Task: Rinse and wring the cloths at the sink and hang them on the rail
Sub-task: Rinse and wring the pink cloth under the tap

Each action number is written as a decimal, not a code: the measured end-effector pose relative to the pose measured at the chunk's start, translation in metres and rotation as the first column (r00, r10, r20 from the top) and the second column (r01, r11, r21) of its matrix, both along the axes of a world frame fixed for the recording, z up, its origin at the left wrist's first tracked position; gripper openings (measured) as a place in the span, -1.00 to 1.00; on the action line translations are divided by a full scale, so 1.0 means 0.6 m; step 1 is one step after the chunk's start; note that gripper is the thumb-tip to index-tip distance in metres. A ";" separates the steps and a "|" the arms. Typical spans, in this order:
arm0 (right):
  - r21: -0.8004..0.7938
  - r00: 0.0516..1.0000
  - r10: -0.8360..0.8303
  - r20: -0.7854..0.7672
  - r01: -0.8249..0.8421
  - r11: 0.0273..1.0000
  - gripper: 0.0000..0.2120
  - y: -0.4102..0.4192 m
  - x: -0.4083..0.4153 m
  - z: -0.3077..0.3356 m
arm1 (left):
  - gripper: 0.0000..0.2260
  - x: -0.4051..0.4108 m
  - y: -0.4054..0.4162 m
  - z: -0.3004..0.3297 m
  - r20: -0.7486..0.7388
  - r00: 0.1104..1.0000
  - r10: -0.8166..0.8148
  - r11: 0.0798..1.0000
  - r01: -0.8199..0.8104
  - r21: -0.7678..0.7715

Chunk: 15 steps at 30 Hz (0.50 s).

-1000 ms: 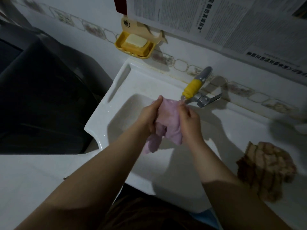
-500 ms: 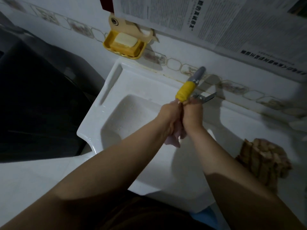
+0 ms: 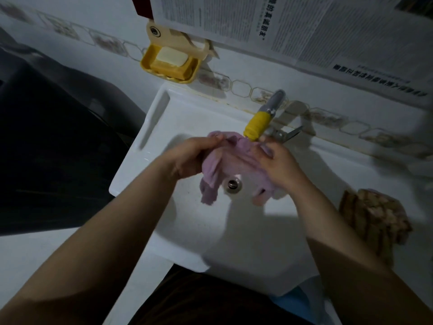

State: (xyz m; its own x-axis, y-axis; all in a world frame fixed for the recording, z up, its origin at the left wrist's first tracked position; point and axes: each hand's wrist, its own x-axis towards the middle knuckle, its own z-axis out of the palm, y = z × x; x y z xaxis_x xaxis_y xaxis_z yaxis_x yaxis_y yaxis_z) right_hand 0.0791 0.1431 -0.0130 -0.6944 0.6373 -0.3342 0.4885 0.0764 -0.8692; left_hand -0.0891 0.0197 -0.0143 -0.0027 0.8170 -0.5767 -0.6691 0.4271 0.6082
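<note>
Two hands grip one pink cloth (image 3: 236,158) at the frame's centre, directly under the yellow-wrapped tap (image 3: 255,127) and over the sink (image 3: 187,231): left hand (image 3: 192,158) and right hand (image 3: 277,165) clamp opposite ends, probably for rinsing. A brown cloth (image 3: 375,216) waits at right.

left hand (image 3: 192,156): fingers curled, gripping | right hand (image 3: 278,165): fingers curled, gripping
</note>
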 end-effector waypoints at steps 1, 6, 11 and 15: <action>-0.040 0.996 0.079 0.029 -0.077 0.996 -0.80 -0.002 0.006 -0.003 | -0.70 -0.005 0.000 0.005 -0.027 0.999 -0.017 1.000 0.017 -0.006; -0.052 0.999 0.037 0.021 -0.036 0.998 -0.79 0.001 0.007 -0.002 | -0.63 -0.025 0.012 0.023 -0.360 0.892 -0.274 0.959 0.281 -0.033; -0.327 0.940 -0.325 -0.104 0.276 0.904 -0.80 0.015 0.004 -0.010 | -0.71 -0.045 0.012 0.013 -0.685 0.677 -0.270 0.963 0.202 -0.180; -0.251 0.900 -0.426 -0.094 0.393 0.885 -0.79 0.000 -0.017 -0.004 | -0.67 0.002 0.025 -0.010 -0.665 0.747 0.013 0.996 -0.071 -0.060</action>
